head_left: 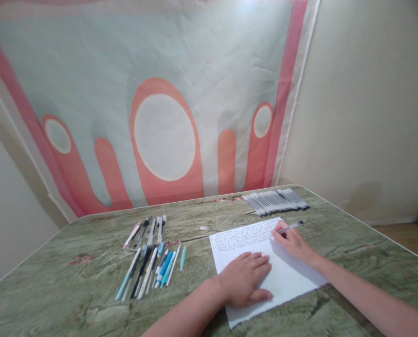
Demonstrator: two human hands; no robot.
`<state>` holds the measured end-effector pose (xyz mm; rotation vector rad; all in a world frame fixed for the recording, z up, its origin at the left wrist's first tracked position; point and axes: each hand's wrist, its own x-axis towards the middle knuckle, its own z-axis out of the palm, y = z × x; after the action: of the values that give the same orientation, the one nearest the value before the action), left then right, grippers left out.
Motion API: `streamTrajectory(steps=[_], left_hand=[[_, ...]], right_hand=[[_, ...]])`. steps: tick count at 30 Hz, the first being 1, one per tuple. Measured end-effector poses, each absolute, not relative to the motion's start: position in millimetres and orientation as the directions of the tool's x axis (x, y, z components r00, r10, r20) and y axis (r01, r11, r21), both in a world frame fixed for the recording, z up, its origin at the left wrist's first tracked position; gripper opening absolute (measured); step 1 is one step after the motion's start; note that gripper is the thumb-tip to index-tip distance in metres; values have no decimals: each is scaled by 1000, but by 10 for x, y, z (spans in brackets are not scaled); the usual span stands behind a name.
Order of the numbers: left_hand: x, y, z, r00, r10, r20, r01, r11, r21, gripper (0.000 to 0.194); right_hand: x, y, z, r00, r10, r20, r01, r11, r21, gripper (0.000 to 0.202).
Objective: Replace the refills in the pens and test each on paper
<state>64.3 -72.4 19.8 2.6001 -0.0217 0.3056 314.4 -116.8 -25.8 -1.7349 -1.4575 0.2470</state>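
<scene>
A sheet of white paper (289, 276) lies at a slant on the table, its upper part covered with lines of dark handwriting. My left hand (246, 279) rests flat on the lower left of the sheet, fingers stretched out. Near the sheet's upper right edge, my right hand (293, 243) is closed around a clear pen (290, 228) with a dark end. That pen slants up to the right out of my fingers. Its tip is hidden by the hand, so contact with the paper cannot be made out.
Several clear pens (275, 202) lie side by side in a row at the back right. Left of the paper, several blue, white and black pens (149, 271) are spread out, with more pens (156, 229) behind them. The wood-patterned table (72, 290) meets a patterned cloth (209, 56) hanging behind.
</scene>
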Motion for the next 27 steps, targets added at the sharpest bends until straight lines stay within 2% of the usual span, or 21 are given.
streamTrajectory(steps=[7,15,27], left_hand=[[646,-717,197,973,35,230,-83,-871,483,58],[660,-725,232,998,25,61,1,-932,362,62],[664,-708,164,994,24,102,-16,-928,371,62]], right_hand=[[3162,-1167,-272,297,893,337,738,9,-675,20],[3154,-1170,-262,289,897,335,743,11,-669,21],[3171,-1159,-299,290,887,361,737,33,-675,18]])
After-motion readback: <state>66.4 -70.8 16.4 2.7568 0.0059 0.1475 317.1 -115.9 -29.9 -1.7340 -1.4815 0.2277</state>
